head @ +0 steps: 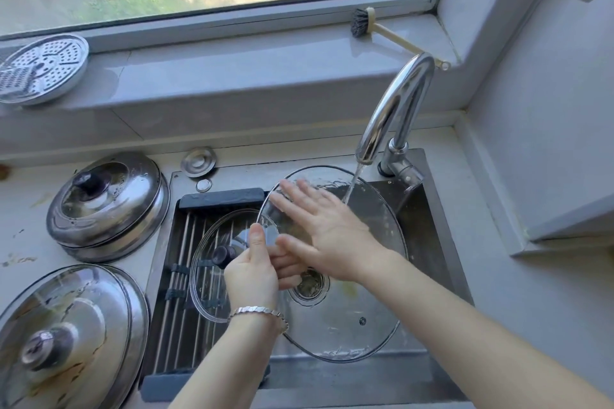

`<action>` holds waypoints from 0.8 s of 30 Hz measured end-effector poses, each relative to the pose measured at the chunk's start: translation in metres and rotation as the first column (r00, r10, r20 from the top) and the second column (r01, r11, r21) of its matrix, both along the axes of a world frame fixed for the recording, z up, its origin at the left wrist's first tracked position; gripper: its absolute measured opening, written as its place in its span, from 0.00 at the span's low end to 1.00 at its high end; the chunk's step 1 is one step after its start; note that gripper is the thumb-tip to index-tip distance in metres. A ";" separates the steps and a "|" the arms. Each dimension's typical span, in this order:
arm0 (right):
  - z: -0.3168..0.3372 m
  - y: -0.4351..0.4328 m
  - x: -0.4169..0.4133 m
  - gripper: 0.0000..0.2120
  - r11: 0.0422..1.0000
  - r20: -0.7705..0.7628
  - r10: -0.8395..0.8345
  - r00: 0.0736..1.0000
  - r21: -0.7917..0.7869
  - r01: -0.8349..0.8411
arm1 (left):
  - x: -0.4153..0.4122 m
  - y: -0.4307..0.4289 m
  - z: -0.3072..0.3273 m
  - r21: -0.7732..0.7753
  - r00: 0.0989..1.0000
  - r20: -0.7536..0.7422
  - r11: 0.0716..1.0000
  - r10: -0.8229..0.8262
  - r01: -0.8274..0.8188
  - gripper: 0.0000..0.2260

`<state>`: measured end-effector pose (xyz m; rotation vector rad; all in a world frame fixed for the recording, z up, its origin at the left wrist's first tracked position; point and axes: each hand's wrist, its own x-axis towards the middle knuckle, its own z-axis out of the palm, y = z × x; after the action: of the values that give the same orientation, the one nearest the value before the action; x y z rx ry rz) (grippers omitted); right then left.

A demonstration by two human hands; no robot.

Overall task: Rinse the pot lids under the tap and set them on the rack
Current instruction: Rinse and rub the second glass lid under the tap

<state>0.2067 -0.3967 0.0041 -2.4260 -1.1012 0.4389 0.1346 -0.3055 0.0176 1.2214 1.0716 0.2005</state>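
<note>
**Glass lid tilted under the running tap**

Glass lid (349, 325) is held slanted over the sink (428, 242), its far rim just below the tap (395, 109), so the water stream (352, 186) hits high and runs down the glass into the basin. The left hand (252, 272) pinches the rim on the side away from the tap, thumb on top, fingers behind, keeping the slant. The right hand (332, 232) lies flat on the glass, fingers spread, holding nothing, probably wiping it. Left of the tap, a smaller glass lid (207, 279) rests on the rack (186, 242). Further left of the tap, two steel lids (106, 202) sit on the surface (20, 226), seemingly awaiting rinsing.
</note>
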 end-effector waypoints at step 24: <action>-0.020 -0.007 0.020 0.19 0.734 -0.744 -0.405 0.532 0.083 0.674 | 0.012 0.026 0.011 0.005 0.987 0.045 0.988 0.155 -0.155 0.23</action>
<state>0.2267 -0.4040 -0.0156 -1.8443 -0.0303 0.7483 0.1468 -0.2791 0.0287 1.1363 1.1280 0.3510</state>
